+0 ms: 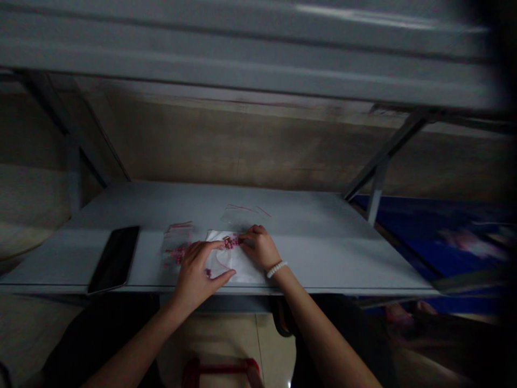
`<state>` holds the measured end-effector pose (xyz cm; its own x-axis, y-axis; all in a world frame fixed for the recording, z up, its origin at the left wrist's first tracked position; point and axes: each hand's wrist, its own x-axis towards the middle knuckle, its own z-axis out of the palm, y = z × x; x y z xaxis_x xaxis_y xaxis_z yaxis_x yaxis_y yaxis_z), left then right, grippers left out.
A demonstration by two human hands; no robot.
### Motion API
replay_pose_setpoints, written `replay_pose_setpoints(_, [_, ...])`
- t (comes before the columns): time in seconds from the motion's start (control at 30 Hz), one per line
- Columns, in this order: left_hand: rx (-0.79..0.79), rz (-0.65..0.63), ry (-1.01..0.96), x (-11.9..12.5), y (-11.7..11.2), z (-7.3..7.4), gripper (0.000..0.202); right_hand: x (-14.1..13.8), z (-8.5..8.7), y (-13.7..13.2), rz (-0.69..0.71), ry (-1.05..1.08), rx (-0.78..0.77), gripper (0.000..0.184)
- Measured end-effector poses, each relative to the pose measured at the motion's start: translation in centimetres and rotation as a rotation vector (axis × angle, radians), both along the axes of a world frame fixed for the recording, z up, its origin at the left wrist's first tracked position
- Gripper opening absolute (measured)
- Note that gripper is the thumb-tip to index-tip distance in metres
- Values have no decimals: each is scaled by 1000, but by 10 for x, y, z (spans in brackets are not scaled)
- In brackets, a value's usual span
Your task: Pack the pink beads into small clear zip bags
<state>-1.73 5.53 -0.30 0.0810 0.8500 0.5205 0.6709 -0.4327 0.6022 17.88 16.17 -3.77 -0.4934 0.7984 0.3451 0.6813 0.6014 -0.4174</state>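
A small heap of pink beads (231, 243) with a gold-coloured piece (226, 238) lies on a white sheet (247, 269). My left hand (197, 272) rests over the sheet's left side, thumb and index finger spread apart, the index fingertip close to the heap. From the other side my right hand (260, 247), with a white beaded bracelet (277, 269) on its wrist, has its fingertips closed at the beads' right edge. What exactly sits between them is too small to make out. Some darker beads (208, 273) show below my left index finger.
Left of the sheet lies a clear zip bag (177, 237) holding pink beads. Another clear zip bag (238, 213) lies behind it. A black tablet (115, 258) is at the table's left. An overhead shelf (250, 54) and slanted metal supports (383, 156) frame the grey tabletop (327, 237).
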Motion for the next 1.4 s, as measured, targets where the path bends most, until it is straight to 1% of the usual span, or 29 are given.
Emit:
replay_pose_setpoints(0.2, [8,0,4,-1,0,-1,45,1,0,-2,16,67,-51,15])
replay_pose_setpoints(0.33, [10,-1,10,-1,0,0,45,3,0,-5,8,82,-68,17])
replay_pose_setpoints(0.47, [7,-2,8,0,1,0,45,4,2,-8,14,41,-39,14])
replay_pose_setpoints(0.6, [26,-19,-1,0,0,0,45,3,5,-11,39,-42,-11,11])
replay_pose_setpoints(0.73, [61,-50,3,1,-3,4,50,2,11,-19,61,-102,28,16])
replay_pose_setpoints(0.8, [86,-62,3,2,-4,5,52,2,17,-24,61,-19,31,16])
replay_pose_setpoints(0.87, [102,-62,5,3,-4,6,52,2,26,-30,58,172,5,14])
replay_pose_setpoints(0.97, [92,-45,12,5,-3,4,52,-3,42,-43,89,508,-119,12])
replay_pose_setpoints(1.03, [80,-31,14,7,-3,2,52,-8,51,-52,151,629,-202,12])
replay_pose_setpoints(1.07, [76,-28,14,7,-3,1,52,-11,54,-56,186,650,-219,12])
replay_pose_setpoints(1.13, [67,-28,11,8,-3,0,52,-16,57,-63,232,642,-206,9])
replay_pose_setpoints(1.23, [62,-33,-5,8,-3,-1,49,-21,57,-68,246,616,-177,8])
replay_pose_setpoints(1.33, [54,-14,-25,6,-3,-3,49,-24,56,-71,259,613,-193,13])
replay_pose_setpoints(1.4, [52,20,-29,5,-2,-4,48,-26,54,-73,254,606,-199,19])
